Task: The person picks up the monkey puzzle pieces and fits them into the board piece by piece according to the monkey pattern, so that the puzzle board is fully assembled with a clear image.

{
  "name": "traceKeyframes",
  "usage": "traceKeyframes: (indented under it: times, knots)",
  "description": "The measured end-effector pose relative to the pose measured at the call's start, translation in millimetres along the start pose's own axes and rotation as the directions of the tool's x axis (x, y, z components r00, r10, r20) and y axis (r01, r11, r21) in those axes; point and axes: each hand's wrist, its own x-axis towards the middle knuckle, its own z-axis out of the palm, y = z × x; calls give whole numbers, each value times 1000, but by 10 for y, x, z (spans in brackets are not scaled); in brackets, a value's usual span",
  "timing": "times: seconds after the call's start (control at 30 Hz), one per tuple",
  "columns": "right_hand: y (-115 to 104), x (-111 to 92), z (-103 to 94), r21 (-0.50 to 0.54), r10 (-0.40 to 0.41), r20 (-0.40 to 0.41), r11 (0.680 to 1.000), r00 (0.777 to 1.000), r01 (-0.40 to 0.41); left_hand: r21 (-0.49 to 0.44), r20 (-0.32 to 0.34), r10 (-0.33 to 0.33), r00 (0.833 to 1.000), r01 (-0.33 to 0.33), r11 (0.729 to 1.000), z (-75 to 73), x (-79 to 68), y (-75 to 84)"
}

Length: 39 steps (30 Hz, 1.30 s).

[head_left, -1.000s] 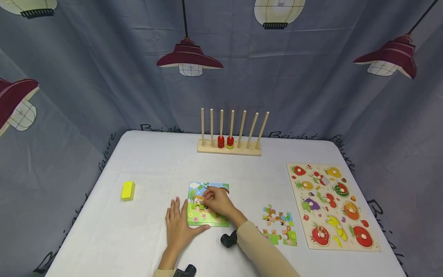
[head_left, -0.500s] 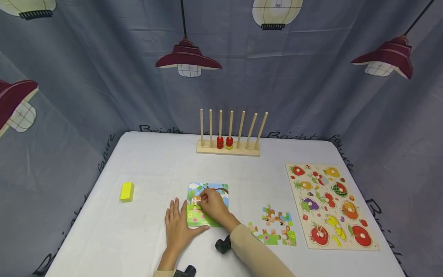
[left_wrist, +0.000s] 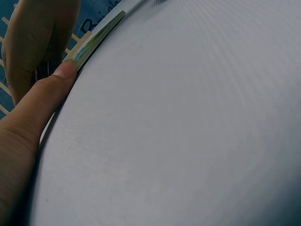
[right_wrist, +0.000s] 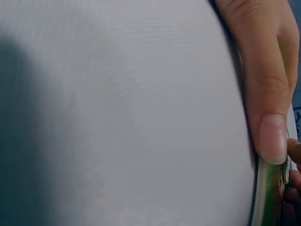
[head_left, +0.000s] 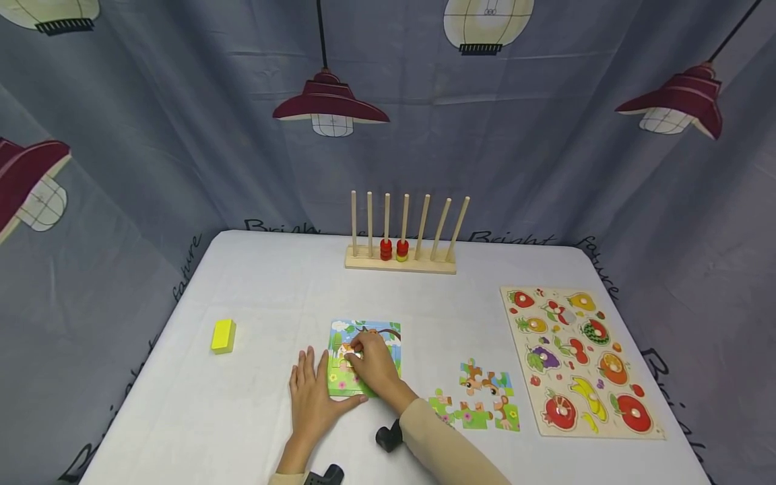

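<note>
Head view: the puzzle board lies beneath the right hand, bent fingers hiding any grasp. The left hand, fingers spread, thumb-touches its side toward the bench's near edge.

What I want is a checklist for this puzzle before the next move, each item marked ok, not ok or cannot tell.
1. Puzzle board steadied: ok; the left hand lies beside it with the thumb touching its edge.
2. Right hand clear of the board: not ok; it is over the middle, covering part of the picture.
3. Right hand's fingertips free of any piece: cannot tell; the hand hides what lies under them.
4. Loose pieces picture side up: ok; they lie to the right of the puzzle board.
5. Yellow block out of the way: ok; it sits apart, left of the left hand.
</note>
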Motion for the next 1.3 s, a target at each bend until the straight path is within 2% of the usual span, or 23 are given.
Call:
traceKeyframes:
  times: [0.4,0.5,0.63,0.73,0.9,1.07,1.3]
  knots:
    - [15,-99,27,-74,-62,-43,996,997,58,7,-16,13,1000,-13,1000,7,3,-8]
    - [-11,-196,35,-128,-136,-68,984,988,127,17,-33,30,999,-29,999,17,1,-15]
    - [-63,-343,43,-213,-243,-88,952,966,220,35,-56,59,997,-57,998,19,-7,-20]
    - [-108,-434,46,-263,-288,-47,927,957,266,37,-60,68,996,-66,997,15,-9,-20]
    - [-181,-552,51,-294,-295,110,902,949,315,31,-66,85,994,-83,996,14,-3,-24]
    - [-213,-599,67,-271,-253,210,913,944,305,48,-61,108,992,-105,993,4,-9,-28]
    - [-220,-583,58,-257,-243,241,917,939,304,54,-70,108,992,-105,993,19,-14,-43]
